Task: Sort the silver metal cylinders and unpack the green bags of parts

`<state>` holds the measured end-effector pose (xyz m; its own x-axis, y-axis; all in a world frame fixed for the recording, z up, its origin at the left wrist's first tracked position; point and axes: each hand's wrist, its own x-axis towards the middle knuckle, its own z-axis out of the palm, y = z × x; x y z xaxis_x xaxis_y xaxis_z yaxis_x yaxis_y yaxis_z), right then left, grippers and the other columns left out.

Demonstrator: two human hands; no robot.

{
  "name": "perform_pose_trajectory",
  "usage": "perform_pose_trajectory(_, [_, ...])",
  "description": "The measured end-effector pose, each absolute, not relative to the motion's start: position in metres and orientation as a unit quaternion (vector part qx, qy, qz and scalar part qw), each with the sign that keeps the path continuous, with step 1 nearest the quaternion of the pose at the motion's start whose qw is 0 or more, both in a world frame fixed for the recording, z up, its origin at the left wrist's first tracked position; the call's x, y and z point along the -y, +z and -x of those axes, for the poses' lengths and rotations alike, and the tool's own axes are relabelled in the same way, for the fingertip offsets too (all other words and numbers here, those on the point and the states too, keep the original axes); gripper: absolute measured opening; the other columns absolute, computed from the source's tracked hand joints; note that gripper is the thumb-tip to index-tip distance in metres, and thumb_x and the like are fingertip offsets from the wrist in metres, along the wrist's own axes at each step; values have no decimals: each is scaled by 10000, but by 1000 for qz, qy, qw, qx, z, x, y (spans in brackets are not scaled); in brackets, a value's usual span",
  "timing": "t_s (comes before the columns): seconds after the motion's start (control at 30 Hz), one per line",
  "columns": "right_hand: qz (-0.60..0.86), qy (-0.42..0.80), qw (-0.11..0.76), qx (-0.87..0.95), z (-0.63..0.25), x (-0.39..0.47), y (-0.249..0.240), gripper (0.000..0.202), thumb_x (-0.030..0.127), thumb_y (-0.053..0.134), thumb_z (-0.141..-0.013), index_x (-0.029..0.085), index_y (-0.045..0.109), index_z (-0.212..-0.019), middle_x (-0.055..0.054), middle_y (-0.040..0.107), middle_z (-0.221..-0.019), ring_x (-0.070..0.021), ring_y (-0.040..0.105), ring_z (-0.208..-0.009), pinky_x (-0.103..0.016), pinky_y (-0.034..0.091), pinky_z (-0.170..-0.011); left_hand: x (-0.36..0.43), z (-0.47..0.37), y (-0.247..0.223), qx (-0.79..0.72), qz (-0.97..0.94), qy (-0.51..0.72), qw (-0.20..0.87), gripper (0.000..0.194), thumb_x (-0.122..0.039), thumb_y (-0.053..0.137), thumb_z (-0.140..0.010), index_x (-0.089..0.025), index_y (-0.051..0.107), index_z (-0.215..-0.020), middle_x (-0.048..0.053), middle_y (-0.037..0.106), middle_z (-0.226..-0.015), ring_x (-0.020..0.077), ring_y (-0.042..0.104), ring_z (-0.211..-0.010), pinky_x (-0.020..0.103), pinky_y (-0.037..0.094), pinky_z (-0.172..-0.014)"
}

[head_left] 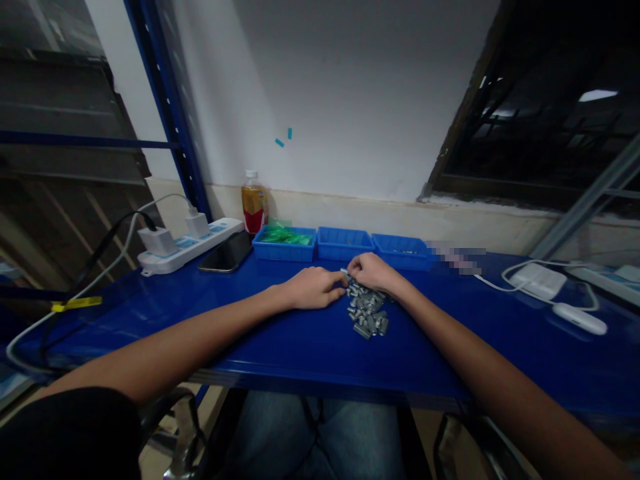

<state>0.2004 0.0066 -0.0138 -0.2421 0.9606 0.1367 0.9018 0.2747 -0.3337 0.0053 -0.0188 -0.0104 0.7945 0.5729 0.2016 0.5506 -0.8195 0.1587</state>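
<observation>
A pile of small grey metal pieces (369,310) lies on the blue table (300,340) in front of me. Some pieces are short and narrow, others longer and wider; their exact kind is too small to tell. At the left edge of the pile is my left hand (315,288), palm down, with index finger and thumb apart. My right hand (373,272) rests over the far side of the pile, fingers curled inward. One small metal piece (344,271) shows between the fingertips of both hands. Whatever the right fingers pinch is hidden.
Along the wall stand a blue bin of green pieces (284,248), a middle blue bin (345,249) and a right blue bin (400,255) with small bits. A phone (227,253), power strip (200,243) and bottle (254,203) are left. A white charger (537,280) lies right.
</observation>
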Motion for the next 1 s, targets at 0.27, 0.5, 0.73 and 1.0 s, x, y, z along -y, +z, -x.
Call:
perform_pose_trajectory(0.27, [634,138,162,744,-195,-8,-11,199,315,600,-765,143,694,-730,-47,687,-713,-149,601,-635,-211,362,-527,14,-9,-13,-324,-926,166,95,241,-354,422,-894,-207,606,-945,-2,608,-639,153,579,-588,231,366,-555])
perform_pose_trajectory(0.5, [535,-2,199,821,-185,7,-6,260,269,503,-890,143,658,-723,-75,669,-773,-166,582,-746,-247,362,-657,8,-5,-18,-374,-869,295,133,334,-351,464,-877,-163,447,-1152,-7,599,-722,149,574,-640,237,397,-575])
perform_pose_trajectory(0.73, [505,18,243,828,-178,28,-4,242,226,457,-927,133,608,-762,-58,615,-779,-151,544,-777,-253,363,-707,16,-3,-17,-370,-891,257,55,251,-374,418,-910,-216,494,-1090,30,655,-889,181,624,-785,260,433,-663])
perform_pose_trajectory(1.0, [506,57,326,797,-178,28,-5,195,220,448,-918,146,592,-809,-38,622,-789,-141,560,-745,-230,374,-661,16,-3,-17,-410,-879,240,21,291,-418,351,-938,-210,533,-1030,63,672,-940,204,639,-833,256,435,-662])
